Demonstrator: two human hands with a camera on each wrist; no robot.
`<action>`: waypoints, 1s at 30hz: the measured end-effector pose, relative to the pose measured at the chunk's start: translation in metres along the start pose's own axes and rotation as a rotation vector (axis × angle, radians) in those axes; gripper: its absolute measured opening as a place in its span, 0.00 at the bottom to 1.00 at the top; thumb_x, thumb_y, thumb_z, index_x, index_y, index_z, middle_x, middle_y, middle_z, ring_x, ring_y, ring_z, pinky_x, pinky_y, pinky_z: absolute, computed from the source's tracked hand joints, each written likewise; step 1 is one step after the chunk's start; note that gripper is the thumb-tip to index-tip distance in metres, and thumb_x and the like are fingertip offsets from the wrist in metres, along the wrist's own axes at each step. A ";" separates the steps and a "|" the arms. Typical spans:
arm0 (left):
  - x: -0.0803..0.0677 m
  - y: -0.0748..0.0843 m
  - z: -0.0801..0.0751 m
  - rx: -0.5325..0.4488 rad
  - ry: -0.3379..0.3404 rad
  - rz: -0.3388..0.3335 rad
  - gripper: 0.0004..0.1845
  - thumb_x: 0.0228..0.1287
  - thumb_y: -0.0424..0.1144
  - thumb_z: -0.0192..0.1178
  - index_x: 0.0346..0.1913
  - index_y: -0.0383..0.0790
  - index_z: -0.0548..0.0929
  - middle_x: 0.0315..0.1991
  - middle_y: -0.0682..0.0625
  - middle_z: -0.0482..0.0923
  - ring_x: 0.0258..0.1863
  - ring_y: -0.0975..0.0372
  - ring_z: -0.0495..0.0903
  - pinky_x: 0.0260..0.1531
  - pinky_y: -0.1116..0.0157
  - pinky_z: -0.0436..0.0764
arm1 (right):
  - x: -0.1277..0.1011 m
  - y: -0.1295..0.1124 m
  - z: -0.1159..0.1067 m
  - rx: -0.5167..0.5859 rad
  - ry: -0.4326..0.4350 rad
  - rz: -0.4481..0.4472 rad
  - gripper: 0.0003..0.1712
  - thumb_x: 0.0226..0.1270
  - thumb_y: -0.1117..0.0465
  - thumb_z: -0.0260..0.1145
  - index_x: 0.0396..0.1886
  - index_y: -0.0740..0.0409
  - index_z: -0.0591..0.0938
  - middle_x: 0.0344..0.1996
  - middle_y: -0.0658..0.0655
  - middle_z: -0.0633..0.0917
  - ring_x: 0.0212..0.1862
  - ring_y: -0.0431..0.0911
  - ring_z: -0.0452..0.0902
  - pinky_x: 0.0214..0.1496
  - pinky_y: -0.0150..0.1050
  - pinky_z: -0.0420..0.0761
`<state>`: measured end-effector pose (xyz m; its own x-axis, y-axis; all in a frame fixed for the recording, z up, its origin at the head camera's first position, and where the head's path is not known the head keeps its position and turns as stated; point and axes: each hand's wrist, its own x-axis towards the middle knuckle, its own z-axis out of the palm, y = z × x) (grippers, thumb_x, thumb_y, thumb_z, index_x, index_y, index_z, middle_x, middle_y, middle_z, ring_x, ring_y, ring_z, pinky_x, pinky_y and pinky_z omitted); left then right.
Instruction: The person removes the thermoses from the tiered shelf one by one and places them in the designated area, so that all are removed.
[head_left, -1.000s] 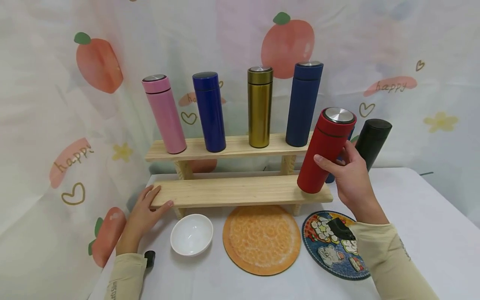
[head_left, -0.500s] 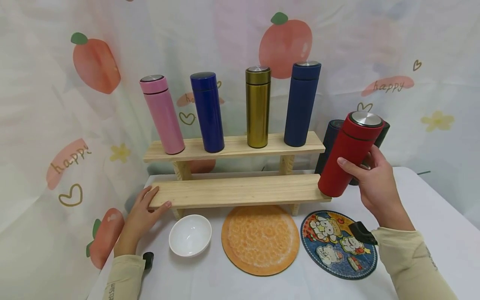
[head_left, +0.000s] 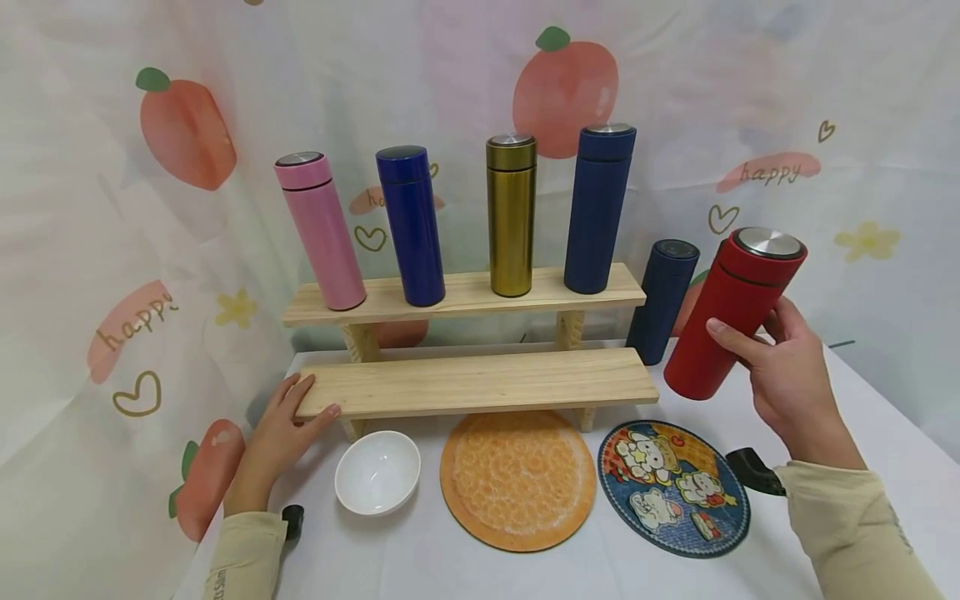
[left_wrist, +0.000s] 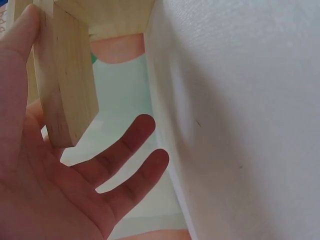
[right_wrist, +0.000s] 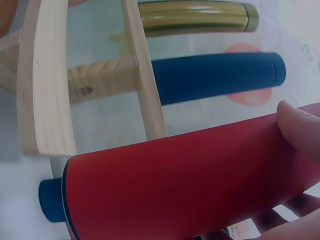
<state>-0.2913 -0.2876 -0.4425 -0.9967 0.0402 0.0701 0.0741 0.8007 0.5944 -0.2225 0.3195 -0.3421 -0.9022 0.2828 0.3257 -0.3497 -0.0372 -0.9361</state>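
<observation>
My right hand (head_left: 795, 375) grips a red thermos bottle (head_left: 735, 308) with a steel-topped lid, tilted, at the right of the two-step wooden shelf. In the right wrist view the red thermos (right_wrist: 175, 180) fills the lower part, the thumb lying along its side. My left hand (head_left: 281, 437) holds the left end of the shelf's lower board (head_left: 480, 383). Up close, the left wrist view has the left hand's (left_wrist: 65, 170) thumb and index finger on either side of the board end (left_wrist: 70, 80), while two other fingers stretch out past it.
Along the upper board stand a pink thermos (head_left: 322, 233), a blue one (head_left: 411, 229), a gold one (head_left: 512, 221) and a navy one (head_left: 600, 212). Another navy thermos (head_left: 662, 304) stands behind on the table. In front lie a white bowl (head_left: 377, 472), an orange mat (head_left: 517, 483) and a cartoon mat (head_left: 675, 492).
My right hand has carried the red thermos rightward, off from over the lower board. The navy thermos behind has come into view and the black one is now hidden. My left hand stays put.
</observation>
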 end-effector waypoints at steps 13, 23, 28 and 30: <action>0.001 0.001 -0.001 0.054 0.004 0.018 0.52 0.74 0.68 0.60 0.86 0.37 0.56 0.86 0.35 0.43 0.80 0.31 0.51 0.73 0.30 0.58 | 0.003 0.001 -0.032 0.100 0.058 0.037 0.45 0.77 0.70 0.68 0.86 0.44 0.61 0.72 0.48 0.67 0.64 0.37 0.66 0.47 0.24 0.83; 0.002 0.002 -0.004 0.067 0.010 0.032 0.52 0.74 0.67 0.61 0.85 0.35 0.58 0.85 0.33 0.46 0.80 0.29 0.50 0.73 0.29 0.56 | 0.001 0.007 -0.050 0.034 0.114 0.095 0.48 0.77 0.67 0.69 0.87 0.41 0.57 0.72 0.45 0.67 0.60 0.34 0.66 0.43 0.22 0.82; 0.002 0.002 -0.004 0.053 -0.001 0.021 0.52 0.74 0.67 0.61 0.85 0.35 0.58 0.86 0.33 0.45 0.80 0.30 0.50 0.74 0.30 0.56 | 0.004 0.012 -0.059 0.017 0.128 0.114 0.48 0.77 0.65 0.70 0.87 0.40 0.57 0.70 0.43 0.67 0.59 0.34 0.66 0.42 0.22 0.82; 0.002 0.003 -0.003 0.052 -0.001 0.023 0.52 0.74 0.67 0.61 0.85 0.35 0.58 0.86 0.33 0.45 0.80 0.30 0.50 0.74 0.30 0.56 | 0.006 0.015 -0.064 0.012 0.132 0.119 0.49 0.76 0.65 0.71 0.87 0.40 0.57 0.70 0.43 0.67 0.59 0.34 0.66 0.41 0.22 0.81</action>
<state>-0.2934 -0.2871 -0.4384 -0.9948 0.0589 0.0826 0.0948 0.8295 0.5504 -0.2169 0.3816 -0.3632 -0.8966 0.3992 0.1916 -0.2461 -0.0894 -0.9651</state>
